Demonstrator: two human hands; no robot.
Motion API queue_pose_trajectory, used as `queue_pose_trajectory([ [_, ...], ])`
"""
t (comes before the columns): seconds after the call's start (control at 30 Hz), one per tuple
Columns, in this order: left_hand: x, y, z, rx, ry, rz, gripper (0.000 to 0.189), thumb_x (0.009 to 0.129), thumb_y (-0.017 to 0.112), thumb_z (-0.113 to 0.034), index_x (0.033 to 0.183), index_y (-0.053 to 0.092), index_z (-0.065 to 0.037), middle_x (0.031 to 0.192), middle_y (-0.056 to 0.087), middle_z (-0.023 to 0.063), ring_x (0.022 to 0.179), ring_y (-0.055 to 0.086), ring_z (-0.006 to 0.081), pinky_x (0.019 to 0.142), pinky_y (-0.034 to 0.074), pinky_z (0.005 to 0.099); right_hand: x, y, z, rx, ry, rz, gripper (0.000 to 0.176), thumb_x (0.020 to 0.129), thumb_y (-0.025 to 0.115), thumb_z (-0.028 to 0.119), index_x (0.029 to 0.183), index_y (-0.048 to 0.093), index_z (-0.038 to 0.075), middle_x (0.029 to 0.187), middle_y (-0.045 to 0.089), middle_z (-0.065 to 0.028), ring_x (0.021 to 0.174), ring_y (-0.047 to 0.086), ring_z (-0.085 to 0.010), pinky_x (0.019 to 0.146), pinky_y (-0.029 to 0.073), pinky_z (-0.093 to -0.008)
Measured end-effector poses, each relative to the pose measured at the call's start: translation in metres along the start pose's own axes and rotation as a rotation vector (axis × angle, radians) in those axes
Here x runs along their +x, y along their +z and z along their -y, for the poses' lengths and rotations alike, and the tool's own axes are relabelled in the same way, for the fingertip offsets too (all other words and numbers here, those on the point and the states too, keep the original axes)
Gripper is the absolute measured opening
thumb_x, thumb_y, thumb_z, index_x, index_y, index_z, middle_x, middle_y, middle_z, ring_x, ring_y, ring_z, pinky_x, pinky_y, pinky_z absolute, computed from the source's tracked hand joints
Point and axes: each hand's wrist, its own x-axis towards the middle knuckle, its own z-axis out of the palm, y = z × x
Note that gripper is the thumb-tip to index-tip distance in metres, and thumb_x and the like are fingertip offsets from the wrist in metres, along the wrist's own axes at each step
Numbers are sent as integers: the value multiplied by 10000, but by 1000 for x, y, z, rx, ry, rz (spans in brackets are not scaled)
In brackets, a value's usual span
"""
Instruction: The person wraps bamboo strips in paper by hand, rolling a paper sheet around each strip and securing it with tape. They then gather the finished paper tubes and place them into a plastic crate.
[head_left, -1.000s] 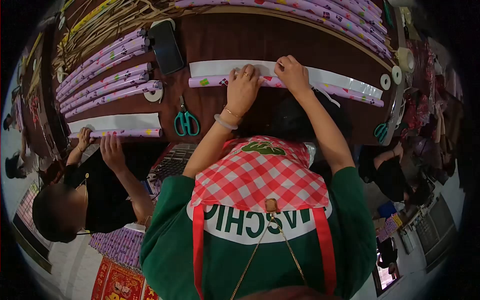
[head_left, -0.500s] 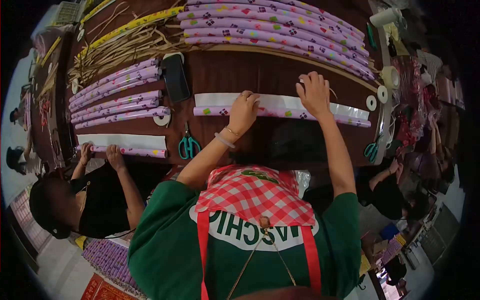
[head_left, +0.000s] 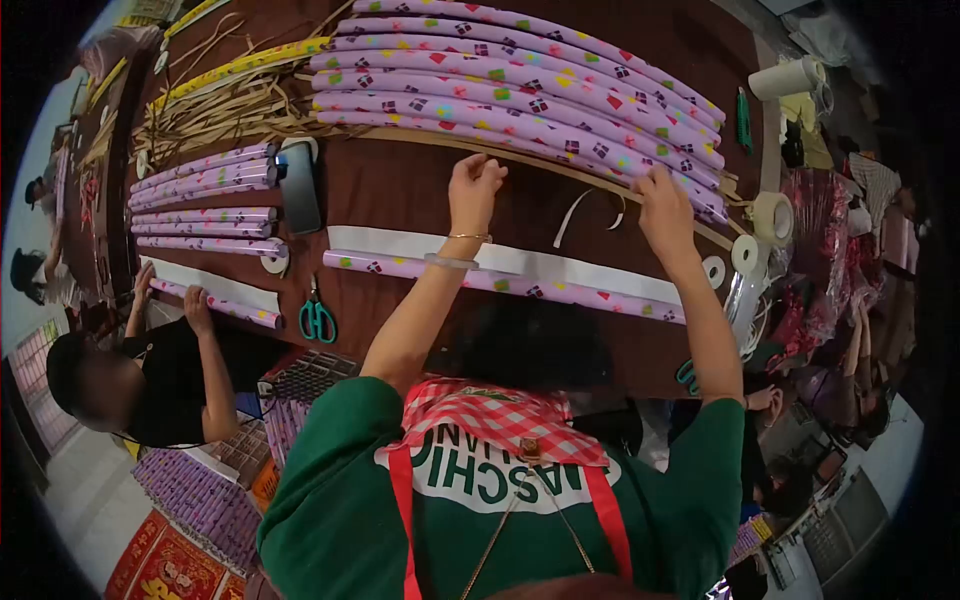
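Observation:
Above the table, past the far edge of the partly unrolled white sheet, my left hand (head_left: 478, 178) hangs with its fingers curled together. Anything between those fingertips is hidden. My right hand (head_left: 662, 198) has its fingers bent and closed against the near edge of the front roll of purple wrapping paper (head_left: 560, 138) in the big stack. A purple patterned roll (head_left: 540, 290) lies crosswise in front of me, its white underside (head_left: 590, 268) turned up along the far side. Between my hands a curled white strip (head_left: 570, 218) rests on the brown table.
Left of me are a phone (head_left: 300, 188), teal-handled scissors (head_left: 318, 320) and smaller purple rolls (head_left: 205, 215). A co-worker's hands (head_left: 197, 310) hold another roll. Tape rolls (head_left: 772, 218) stand at the right edge. Brown strips (head_left: 225, 110) lie at the back left.
Both hands have left the unrolled sheet and moved away from me, toward the big stack. The white strip by my right hand now lies loose on the table. The view has shifted.

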Motion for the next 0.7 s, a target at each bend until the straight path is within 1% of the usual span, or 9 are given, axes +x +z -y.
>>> queue_pose_trajectory([
  [0.07, 9, 8, 4, -51, 20, -74, 335, 827, 597, -176, 1039, 457, 43, 946, 556, 103, 832, 610, 177, 667, 496, 227, 10, 1, -11, -18, -43, -102, 156, 723, 606, 88, 860, 543, 49, 893, 494, -102, 849, 515, -283, 711, 418, -370],
  [0.17, 16, 18, 3, -64, -16, -64, 308, 835, 589, -205, 993, 477, 34, 927, 552, 98, 823, 608, 176, 669, 496, 232, 22, 30, -40, -19, -226, -158, 444, 643, 706, 200, 1014, 503, 65, 960, 495, -87, 923, 487, -273, 759, 413, -363],
  [0.27, 18, 31, 4, -83, -147, 21, 317, 830, 600, -263, 961, 504, 9, 918, 555, 90, 870, 591, 184, 705, 489, 259, 26, 38, -51, 107, -208, -103, 449, 638, 709, 179, 1016, 496, 63, 976, 490, -96, 922, 488, -284, 758, 418, -365],
  [0.37, 19, 42, 14, -578, -221, 69, 307, 815, 611, -299, 891, 542, -9, 882, 558, 82, 853, 552, 221, 853, 423, 345, 10, 26, -39, 361, -230, -45, 396, 645, 699, 145, 979, 500, 70, 936, 483, -99, 902, 487, -296, 740, 423, -383],
  [0.47, 14, 49, 14, -778, -158, 166, 181, 828, 587, -202, 819, 561, -23, 816, 565, 77, 780, 542, 221, 827, 430, 359, -13, -1, -23, 345, -183, 191, 400, 705, 675, 253, 1017, 500, 76, 947, 491, -116, 946, 485, -308, 812, 397, -395],
  [0.5, 15, 46, 21, -817, -161, 176, 174, 831, 577, -186, 816, 560, -14, 798, 567, 79, 786, 540, 218, 823, 431, 357, -5, -18, -21, 463, -48, 482, 437, 722, 652, 345, 1033, 505, 77, 1007, 504, -120, 989, 482, -304, 849, 376, -396],
  [0.57, -3, 53, 9, -858, -203, 42, 158, 832, 558, -156, 797, 561, -2, 764, 568, 84, 799, 536, 216, 808, 428, 338, 15, 1, -38, 430, -100, 104, 428, 746, 620, 368, 1044, 515, 80, 1072, 508, -117, 1018, 478, -291, 859, 373, -389],
  [0.6, -6, 48, 10, -834, -185, 130, 152, 830, 556, -154, 788, 560, -8, 761, 568, 86, 799, 537, 216, 807, 426, 333, 35, -2, -40, 240, -167, -68, 418, 767, 599, 339, 1073, 512, 68, 1118, 505, -110, 1045, 471, -281, 873, 368, -381],
  [0.7, -18, 41, 0, -841, -171, 144, 121, 828, 545, -144, 796, 567, -30, 756, 565, 72, 776, 535, 204, 785, 418, 329, 90, 28, -64, 1, -205, -208, 438, 765, 604, 286, 1123, 498, 58, 1140, 505, -99, 1047, 477, -270, 884, 368, -377],
])
